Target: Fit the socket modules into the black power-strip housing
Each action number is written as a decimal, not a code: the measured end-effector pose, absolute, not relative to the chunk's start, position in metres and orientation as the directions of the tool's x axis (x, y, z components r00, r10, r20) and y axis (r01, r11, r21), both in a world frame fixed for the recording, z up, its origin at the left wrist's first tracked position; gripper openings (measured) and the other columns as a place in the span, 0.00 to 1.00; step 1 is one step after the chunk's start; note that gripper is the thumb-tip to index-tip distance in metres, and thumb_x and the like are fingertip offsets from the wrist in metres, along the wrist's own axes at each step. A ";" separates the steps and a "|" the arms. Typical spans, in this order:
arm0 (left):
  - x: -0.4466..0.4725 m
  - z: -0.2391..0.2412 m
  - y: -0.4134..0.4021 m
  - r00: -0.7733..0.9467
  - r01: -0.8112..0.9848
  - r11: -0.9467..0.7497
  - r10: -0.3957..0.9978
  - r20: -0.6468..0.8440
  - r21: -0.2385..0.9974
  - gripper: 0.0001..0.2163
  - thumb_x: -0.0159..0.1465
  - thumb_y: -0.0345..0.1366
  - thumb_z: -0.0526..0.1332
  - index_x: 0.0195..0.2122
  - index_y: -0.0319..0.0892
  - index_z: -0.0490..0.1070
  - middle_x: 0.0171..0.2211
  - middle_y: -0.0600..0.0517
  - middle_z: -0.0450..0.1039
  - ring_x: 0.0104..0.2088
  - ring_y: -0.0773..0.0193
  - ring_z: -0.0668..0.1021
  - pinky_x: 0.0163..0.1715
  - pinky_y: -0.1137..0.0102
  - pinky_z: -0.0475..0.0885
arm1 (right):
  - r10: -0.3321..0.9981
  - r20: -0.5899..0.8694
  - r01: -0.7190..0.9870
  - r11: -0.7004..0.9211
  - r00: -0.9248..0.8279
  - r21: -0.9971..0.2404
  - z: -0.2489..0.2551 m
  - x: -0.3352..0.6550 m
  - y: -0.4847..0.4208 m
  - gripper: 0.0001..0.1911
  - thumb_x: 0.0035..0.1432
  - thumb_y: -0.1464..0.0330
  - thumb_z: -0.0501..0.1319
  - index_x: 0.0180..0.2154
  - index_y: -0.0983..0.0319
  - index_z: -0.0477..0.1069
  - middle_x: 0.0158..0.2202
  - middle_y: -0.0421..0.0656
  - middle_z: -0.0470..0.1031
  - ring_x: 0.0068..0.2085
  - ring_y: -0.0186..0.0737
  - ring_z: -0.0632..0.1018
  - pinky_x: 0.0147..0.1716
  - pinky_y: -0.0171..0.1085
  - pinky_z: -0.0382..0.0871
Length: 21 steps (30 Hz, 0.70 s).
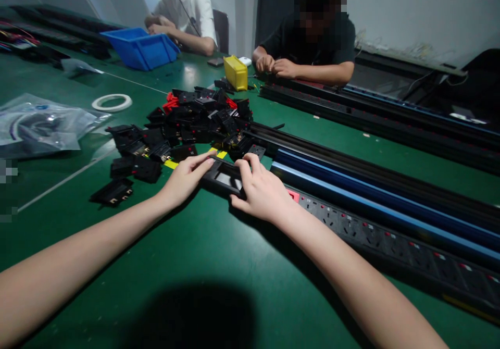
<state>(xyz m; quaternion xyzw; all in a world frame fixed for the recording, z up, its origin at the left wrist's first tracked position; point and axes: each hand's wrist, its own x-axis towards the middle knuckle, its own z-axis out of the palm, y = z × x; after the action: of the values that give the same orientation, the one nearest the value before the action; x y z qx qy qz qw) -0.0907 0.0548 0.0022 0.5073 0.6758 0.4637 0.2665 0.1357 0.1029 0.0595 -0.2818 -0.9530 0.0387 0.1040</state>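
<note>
A long black power strip (pixel 371 234) with rows of sockets and small red parts runs from the middle of the table to the right edge. Its near-left end has a black frame around a pale rectangular window (pixel 228 181). My left hand (pixel 183 179) is closed on the tip of that end, thumb and fingers pinching it. Just right of the window, my right hand (pixel 263 187) is wrapped over the strip from above. A red piece (pixel 292 196) shows beside the right wrist. The fingers' undersides are hidden.
Behind my hands lies a heap of black socket modules (pixel 195 114), with loose ones to the left. Blue-edged rails (pixel 371 192) lie alongside the strip. Farther off are a tape roll (pixel 112 102), plastic bag (pixel 42 125), blue bin (pixel 140 49), yellow box (pixel 235 73) and two seated people.
</note>
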 end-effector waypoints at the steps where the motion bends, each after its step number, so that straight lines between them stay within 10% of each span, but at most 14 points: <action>1: -0.090 0.003 0.054 -0.319 0.473 0.047 0.940 0.121 0.880 0.30 0.65 0.55 0.59 0.61 0.42 0.72 0.59 0.44 0.75 0.59 0.47 0.74 0.64 0.55 0.63 | 0.568 0.175 0.547 0.823 -0.805 -0.153 0.058 0.136 0.103 0.39 0.60 0.56 0.62 0.65 0.71 0.56 0.65 0.60 0.61 0.51 0.53 0.76 0.45 0.45 0.76; 10: -0.092 -0.003 0.052 -0.246 0.668 -0.019 0.938 0.245 0.744 0.25 0.67 0.53 0.55 0.58 0.44 0.70 0.57 0.45 0.72 0.60 0.51 0.71 0.64 0.54 0.60 | 0.628 0.084 0.606 0.773 -0.774 -0.188 0.054 0.131 0.105 0.45 0.59 0.54 0.60 0.67 0.77 0.54 0.59 0.61 0.72 0.53 0.57 0.76 0.50 0.49 0.74; 21: -0.090 0.000 0.052 -0.308 0.472 0.001 0.937 0.164 0.882 0.16 0.60 0.49 0.66 0.37 0.44 0.64 0.31 0.56 0.66 0.31 0.65 0.71 0.33 0.70 0.66 | 0.632 0.067 0.611 0.766 -0.772 -0.199 0.055 0.132 0.105 0.46 0.59 0.54 0.59 0.68 0.77 0.52 0.60 0.61 0.72 0.54 0.58 0.76 0.51 0.51 0.73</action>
<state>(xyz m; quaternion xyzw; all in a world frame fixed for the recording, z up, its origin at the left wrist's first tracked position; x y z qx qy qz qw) -0.0902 0.0525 -0.0004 0.5322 0.6619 0.4649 0.2501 0.1319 0.1047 0.0551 -0.3315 -0.9375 0.0832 0.0650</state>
